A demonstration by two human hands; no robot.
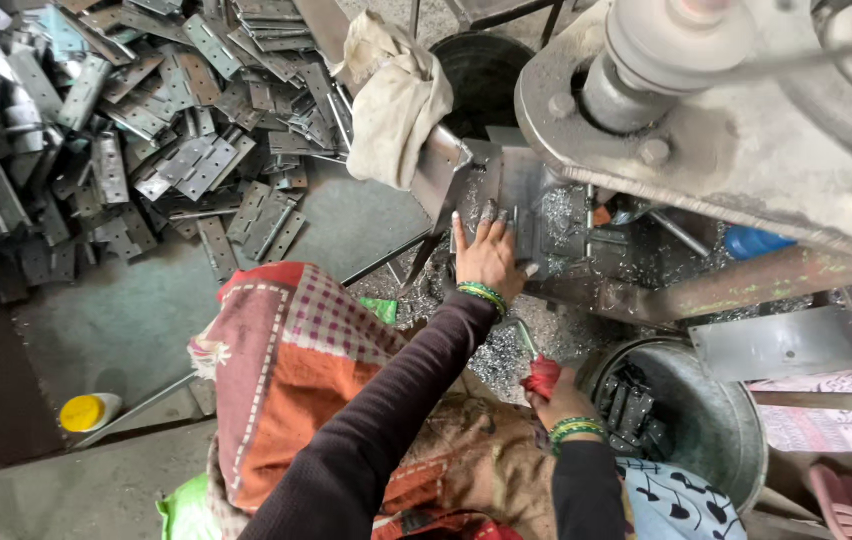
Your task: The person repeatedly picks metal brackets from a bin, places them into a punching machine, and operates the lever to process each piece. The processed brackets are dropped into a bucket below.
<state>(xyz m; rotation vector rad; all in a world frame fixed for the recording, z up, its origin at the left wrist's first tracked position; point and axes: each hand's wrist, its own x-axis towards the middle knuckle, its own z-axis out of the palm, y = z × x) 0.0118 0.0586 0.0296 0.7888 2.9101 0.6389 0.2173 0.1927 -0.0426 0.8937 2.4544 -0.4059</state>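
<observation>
A grey workshop floor [136, 320] carries a heap of metal hinges [126, 120] at 10 o'clock. The left hand [489, 255] presses spread fingers on a steel plate [526, 195] under the machine [736, 120]. The right hand [558, 400] pinches a red cloth [543, 376] beside the bucket [716, 420] at 5 o'clock.

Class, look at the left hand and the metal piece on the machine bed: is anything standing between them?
Nothing visible does. The left hand already lies flat on the metal piece on the machine bed, fingers spread, with only metal shavings scattered around it. The right hand is lower down, its grip closed on a red cloth beside the metal bucket.
</observation>
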